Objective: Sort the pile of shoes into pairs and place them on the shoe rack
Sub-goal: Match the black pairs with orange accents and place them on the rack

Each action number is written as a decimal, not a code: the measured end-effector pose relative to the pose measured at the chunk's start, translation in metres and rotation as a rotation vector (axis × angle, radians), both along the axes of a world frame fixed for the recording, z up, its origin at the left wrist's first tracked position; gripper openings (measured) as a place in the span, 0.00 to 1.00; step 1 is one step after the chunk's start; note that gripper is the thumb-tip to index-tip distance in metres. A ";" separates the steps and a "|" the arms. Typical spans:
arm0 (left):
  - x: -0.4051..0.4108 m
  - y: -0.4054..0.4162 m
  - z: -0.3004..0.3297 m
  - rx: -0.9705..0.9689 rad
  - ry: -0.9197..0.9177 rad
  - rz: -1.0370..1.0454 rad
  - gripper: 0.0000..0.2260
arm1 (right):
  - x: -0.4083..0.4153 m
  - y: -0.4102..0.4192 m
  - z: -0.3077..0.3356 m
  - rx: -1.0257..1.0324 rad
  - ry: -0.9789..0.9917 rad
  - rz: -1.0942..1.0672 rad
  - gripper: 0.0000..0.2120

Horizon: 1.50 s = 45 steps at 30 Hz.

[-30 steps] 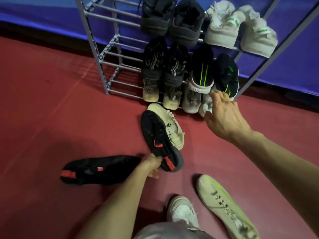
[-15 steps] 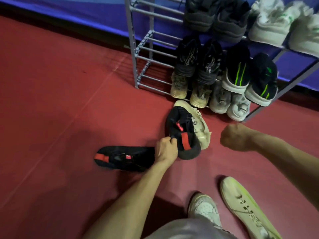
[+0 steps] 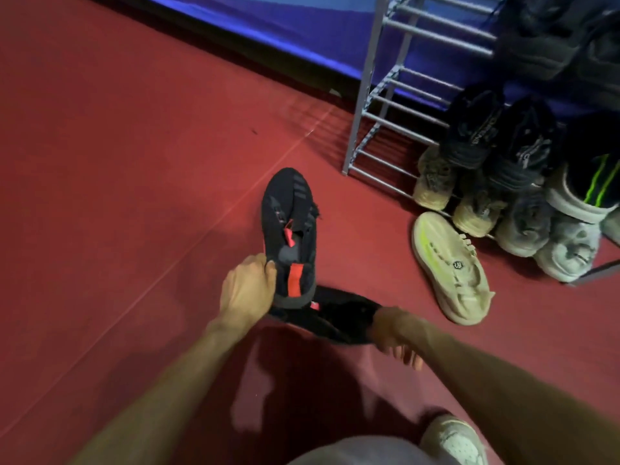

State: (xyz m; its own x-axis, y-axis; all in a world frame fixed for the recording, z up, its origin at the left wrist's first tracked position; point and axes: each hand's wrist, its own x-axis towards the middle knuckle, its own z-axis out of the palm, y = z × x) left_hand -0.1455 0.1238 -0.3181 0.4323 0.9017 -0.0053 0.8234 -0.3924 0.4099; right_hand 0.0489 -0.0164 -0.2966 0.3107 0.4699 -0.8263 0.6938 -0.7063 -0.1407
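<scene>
Left hand [image 3: 246,290]: grip closed on the heel collar of a black sneaker with red tabs [image 3: 289,229], which is held toe-away above the floor. Right hand [image 3: 391,332]: grip closed on the end of the second black sneaker [image 3: 330,318], which lies low at the floor beneath the first shoe's heel; some fingers [image 3: 407,355] hang loosely below it.

Red floor [image 3: 134,196]: covers most of the view, with a blue padded wall [image 3: 302,31] along its far edge.

Grey metal shoe rack [image 3: 369,105]: stands against the wall at upper right. Its left part shows bare rails; its right part carries shoes on every visible tier.

Rack contents: dark shoes [image 3: 550,38] on the upper tier; a black pair [image 3: 496,135] and a black shoe with green stripes [image 3: 590,182] on the middle tier; a tan pair [image 3: 453,193] and grey-white shoes [image 3: 550,239] at the bottom.

Cream sneaker with yellow-green streak [image 3: 453,270]: lies on its side on the floor, just in front of the rack, well apart from both hands.

White shoe [image 3: 453,441]: on the person's foot at the bottom edge.
</scene>
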 end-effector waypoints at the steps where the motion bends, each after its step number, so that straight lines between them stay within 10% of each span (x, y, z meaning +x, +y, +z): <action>1: -0.005 0.006 -0.004 -0.019 0.025 -0.015 0.11 | -0.003 -0.007 -0.004 -0.029 0.067 -0.067 0.16; 13: 0.035 0.026 -0.031 -0.428 0.052 -0.071 0.12 | 0.005 -0.039 -0.026 0.227 0.333 -0.513 0.05; 16: 0.033 -0.006 -0.032 -0.628 -0.042 -0.146 0.10 | 0.031 -0.042 -0.035 0.459 0.302 -0.846 0.33; 18: 0.035 -0.024 -0.035 -0.669 -0.065 -0.173 0.09 | 0.044 -0.042 -0.037 0.475 0.193 -0.939 0.33; 20: 0.036 -0.038 -0.035 -0.666 -0.053 -0.230 0.10 | 0.045 -0.046 -0.032 0.333 0.038 -0.858 0.13; 24: 0.031 -0.062 -0.036 -0.724 -0.056 -0.251 0.13 | -0.006 -0.064 -0.024 -0.024 0.381 -0.775 0.17; 33: 0.029 -0.044 -0.029 -0.356 0.018 -0.153 0.13 | -0.052 -0.063 -0.045 0.139 -0.037 -0.550 0.16; 45: 0.074 -0.018 0.083 0.049 -0.225 -0.214 0.12 | 0.013 -0.041 0.086 0.453 -0.262 -0.520 0.18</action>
